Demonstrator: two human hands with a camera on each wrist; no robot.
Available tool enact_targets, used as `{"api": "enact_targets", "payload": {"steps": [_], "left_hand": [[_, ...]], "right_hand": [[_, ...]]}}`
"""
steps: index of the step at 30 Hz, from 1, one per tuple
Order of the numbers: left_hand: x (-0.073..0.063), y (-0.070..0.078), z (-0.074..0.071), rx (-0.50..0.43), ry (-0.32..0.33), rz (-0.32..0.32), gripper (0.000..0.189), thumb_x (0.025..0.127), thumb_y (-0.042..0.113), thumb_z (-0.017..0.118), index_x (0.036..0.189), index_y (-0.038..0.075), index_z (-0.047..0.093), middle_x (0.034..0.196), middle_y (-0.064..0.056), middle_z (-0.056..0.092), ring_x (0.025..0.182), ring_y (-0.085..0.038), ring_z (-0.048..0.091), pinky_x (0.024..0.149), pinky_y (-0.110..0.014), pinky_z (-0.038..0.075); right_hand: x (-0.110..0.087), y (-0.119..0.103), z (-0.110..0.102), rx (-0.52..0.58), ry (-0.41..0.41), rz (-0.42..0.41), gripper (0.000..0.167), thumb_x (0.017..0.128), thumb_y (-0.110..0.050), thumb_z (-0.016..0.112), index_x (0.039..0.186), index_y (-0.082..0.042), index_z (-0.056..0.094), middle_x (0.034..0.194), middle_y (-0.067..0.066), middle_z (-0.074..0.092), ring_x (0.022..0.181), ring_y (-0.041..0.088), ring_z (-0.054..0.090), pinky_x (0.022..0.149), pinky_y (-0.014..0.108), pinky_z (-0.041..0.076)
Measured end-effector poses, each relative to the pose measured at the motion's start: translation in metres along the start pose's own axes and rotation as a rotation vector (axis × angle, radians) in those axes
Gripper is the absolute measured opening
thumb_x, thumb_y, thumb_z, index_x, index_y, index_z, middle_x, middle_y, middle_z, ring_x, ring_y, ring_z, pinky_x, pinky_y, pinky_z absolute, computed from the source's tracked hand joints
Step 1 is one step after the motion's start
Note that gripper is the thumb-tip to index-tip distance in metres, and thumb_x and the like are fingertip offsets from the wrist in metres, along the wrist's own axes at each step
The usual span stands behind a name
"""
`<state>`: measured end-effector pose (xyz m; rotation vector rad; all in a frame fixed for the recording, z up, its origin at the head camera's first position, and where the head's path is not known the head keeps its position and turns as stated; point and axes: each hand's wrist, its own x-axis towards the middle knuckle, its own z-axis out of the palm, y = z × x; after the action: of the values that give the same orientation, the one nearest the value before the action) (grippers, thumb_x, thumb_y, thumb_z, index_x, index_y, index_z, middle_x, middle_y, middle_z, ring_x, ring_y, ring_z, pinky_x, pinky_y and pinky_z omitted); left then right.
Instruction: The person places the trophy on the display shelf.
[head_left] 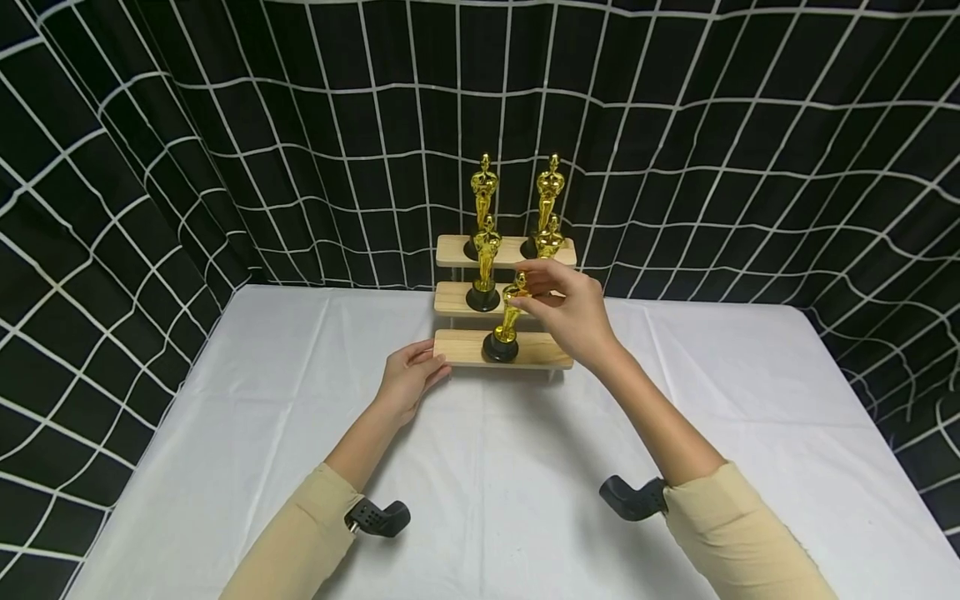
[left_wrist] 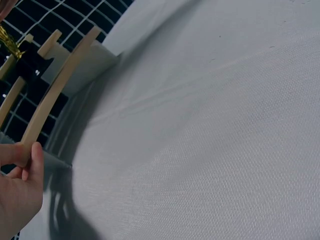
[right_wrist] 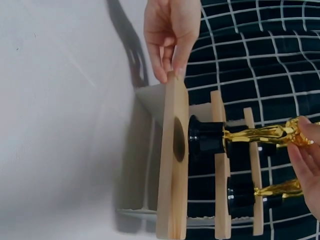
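Observation:
In the head view, a gold statuette [head_left: 510, 321] with a round black base leans slightly at the lowest wooden shelf [head_left: 457, 346] of a three-tier stand. My right hand [head_left: 573, 312] pinches its upper body between thumb and fingers. The right wrist view puts the black base [right_wrist: 206, 136] very close to the shelf board, over a dark shadow; whether they touch I cannot tell. My left hand [head_left: 408, 379] grips the left end of that same board, thumb at the front edge. In the left wrist view, the left fingers [left_wrist: 35, 167] hold the board's end [left_wrist: 50, 100].
On the middle shelf stand a statuette [head_left: 486, 258] at left and another [head_left: 551, 237] partly behind my right hand. Two more statuettes [head_left: 483, 187] occupy the top shelf [head_left: 498, 250]. White cloth [head_left: 300, 467] covers the table; a black curtain with white grid [head_left: 360, 125] hangs behind.

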<state>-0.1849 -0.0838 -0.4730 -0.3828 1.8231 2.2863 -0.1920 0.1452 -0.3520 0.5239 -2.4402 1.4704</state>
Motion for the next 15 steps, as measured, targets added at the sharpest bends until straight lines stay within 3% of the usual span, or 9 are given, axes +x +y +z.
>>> {"api": "enact_targets", "payload": {"steps": [3,6,15], "left_hand": [[0.0,0.0,0.0,-0.004,-0.005,0.006,0.046,0.102,-0.012,0.057,0.147,-0.014,0.049,0.126,-0.025,0.06,0.086,-0.009,0.069,0.097,-0.025,0.065],[0.0,0.0,0.001,-0.002,-0.004,0.002,0.046,0.102,-0.012,0.057,0.147,-0.013,0.049,0.126,-0.024,0.06,0.087,-0.009,0.069,0.097,-0.025,0.065],[0.001,0.0,0.0,0.005,0.003,-0.005,0.045,0.103,-0.011,0.056,0.147,-0.013,0.049,0.127,-0.025,0.06,0.09,-0.011,0.069,0.094,-0.022,0.065]], "right_hand": [[0.001,-0.001,0.003,0.005,0.0,-0.003,0.04,0.088,0.008,0.082,0.126,0.004,0.071,0.108,0.024,0.073,0.101,0.034,0.072,0.083,0.014,0.064],[0.002,-0.001,0.007,-0.002,-0.005,-0.002,0.04,0.088,0.007,0.082,0.127,0.004,0.07,0.109,0.024,0.073,0.102,0.035,0.072,0.081,0.011,0.063],[0.007,0.0,0.02,-0.023,-0.014,-0.009,0.042,0.089,0.003,0.082,0.129,0.0,0.071,0.113,0.022,0.074,0.107,0.035,0.073,0.09,0.032,0.069]]}}
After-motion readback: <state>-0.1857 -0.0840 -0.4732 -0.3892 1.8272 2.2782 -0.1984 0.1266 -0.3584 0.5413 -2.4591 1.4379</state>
